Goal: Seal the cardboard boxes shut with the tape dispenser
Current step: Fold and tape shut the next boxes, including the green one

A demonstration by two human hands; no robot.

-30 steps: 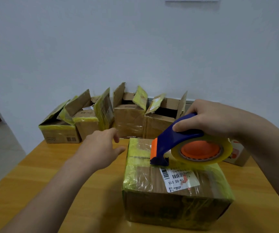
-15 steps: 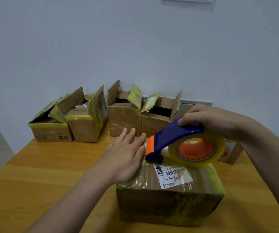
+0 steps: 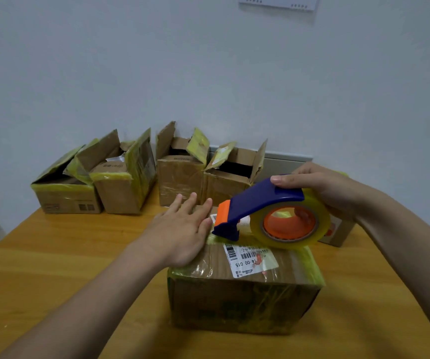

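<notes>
The nearest thing is the closed cardboard box [image 3: 234, 304], at about five o'clock in the view on the wooden table [image 3: 53, 255]. Its flaps are down and its edges are wrapped in yellowish clear tape. A white shipping label [image 3: 250, 259] lies on its top face (barcodes and "14-00 015" can be read).

The left hand [image 3: 180, 234] lies flat on the nine-o'clock side of that top. Its fingers are straight and slightly spread, pointing toward twelve; it presses on the cardboard and holds nothing.

Just beside its fingertips, toward three o'clock, the tape dispenser [image 3: 260, 200] has its blue nose down on the box top, with an orange guard above the nose. Its tape roll [image 3: 320, 224] stands on edge on an orange hub, the lower rim at the box top. The right hand [image 3: 322, 187], reaching in from four o'clock, grips the dispenser from above, its fingers curled over the roll and one fingertip laid along the blue handle.

Beyond the right wrist, at three o'clock, a small box [image 3: 338, 233] shows only in part.

Farther back, from ten to twelve o'clock, four open boxes [image 3: 120, 193] stand in a row against the wall [image 3: 208, 73], flaps raised. A grey strip [image 3: 284, 161] runs along the wall behind them, and a white fitting [image 3: 278, 2] is cut off at one o'clock.
</notes>
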